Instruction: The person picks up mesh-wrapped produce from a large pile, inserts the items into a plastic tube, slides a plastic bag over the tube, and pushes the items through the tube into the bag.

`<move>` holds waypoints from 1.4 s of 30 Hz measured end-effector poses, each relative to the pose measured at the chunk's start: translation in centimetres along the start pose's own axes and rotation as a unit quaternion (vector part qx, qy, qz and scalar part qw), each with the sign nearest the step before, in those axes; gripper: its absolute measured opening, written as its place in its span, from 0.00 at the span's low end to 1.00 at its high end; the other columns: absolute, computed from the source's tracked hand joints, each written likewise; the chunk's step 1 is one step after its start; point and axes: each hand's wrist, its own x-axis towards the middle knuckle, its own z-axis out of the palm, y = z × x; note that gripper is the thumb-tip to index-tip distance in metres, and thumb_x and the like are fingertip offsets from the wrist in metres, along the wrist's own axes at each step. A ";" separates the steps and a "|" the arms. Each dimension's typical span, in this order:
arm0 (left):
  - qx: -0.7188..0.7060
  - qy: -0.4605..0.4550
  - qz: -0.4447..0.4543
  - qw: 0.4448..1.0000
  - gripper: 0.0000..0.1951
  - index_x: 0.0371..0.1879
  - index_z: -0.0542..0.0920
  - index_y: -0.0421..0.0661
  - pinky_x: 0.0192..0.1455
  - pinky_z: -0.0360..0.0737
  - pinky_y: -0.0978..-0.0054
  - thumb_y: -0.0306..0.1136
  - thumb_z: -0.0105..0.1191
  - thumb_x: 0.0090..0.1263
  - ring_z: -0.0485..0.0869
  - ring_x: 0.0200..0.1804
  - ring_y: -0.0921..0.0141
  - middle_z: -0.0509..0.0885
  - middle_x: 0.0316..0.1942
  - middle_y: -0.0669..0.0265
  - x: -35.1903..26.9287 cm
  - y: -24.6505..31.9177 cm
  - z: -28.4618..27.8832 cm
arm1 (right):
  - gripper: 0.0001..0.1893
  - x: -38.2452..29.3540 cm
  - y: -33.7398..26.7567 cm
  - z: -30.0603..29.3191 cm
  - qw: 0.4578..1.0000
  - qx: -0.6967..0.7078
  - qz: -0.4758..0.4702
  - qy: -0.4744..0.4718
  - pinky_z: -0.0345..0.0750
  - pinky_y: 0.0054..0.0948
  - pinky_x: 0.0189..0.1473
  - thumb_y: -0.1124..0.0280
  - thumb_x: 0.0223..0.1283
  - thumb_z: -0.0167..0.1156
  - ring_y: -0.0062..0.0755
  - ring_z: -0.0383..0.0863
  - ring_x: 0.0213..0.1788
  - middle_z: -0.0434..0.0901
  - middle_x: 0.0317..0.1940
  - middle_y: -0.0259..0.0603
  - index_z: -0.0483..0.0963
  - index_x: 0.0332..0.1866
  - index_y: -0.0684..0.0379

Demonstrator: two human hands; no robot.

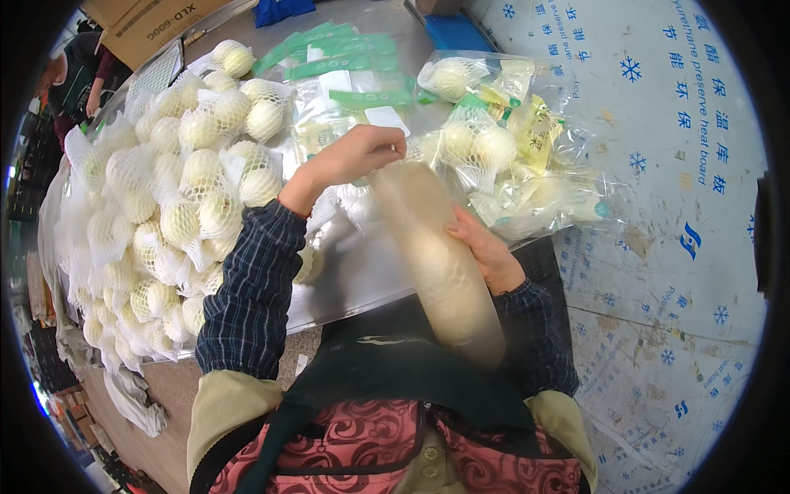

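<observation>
In front of my body hangs a long, pale, translucent plastic bag [432, 265], tilted and blurred by motion. Pale contents show through it, but I cannot tell exactly what they are. My left hand [365, 151] pinches its upper end with curled fingers. Along its right side, my right hand [487, 250] grips it, thumb on the near face. Left of my left arm lies a big heap of pale round onion-like vegetables in white netting [182, 225]. Beyond my left hand are flat clear bags with green headers [370, 97]. Filled clear bags [481, 148] lie past my right hand.
Everything rests on a shiny metal tabletop [352, 302]. A wall of printed insulation board [654, 204] bounds the right side. At the far left stand a cardboard box [154, 28] and another person [77, 80]. A blue container [460, 32] sits at the back.
</observation>
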 end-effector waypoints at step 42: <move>-0.022 0.369 0.043 0.928 0.12 0.44 0.73 0.45 0.37 0.76 0.67 0.30 0.50 0.61 0.81 0.31 0.63 0.80 0.26 0.59 18.7 4.2 2.4 | 0.16 -7.2 -33.4 -2.3 0.608 -0.550 -0.439 0.367 0.70 0.18 0.34 0.65 0.62 0.56 0.17 0.70 0.29 0.79 0.36 0.33 0.77 0.52 0.60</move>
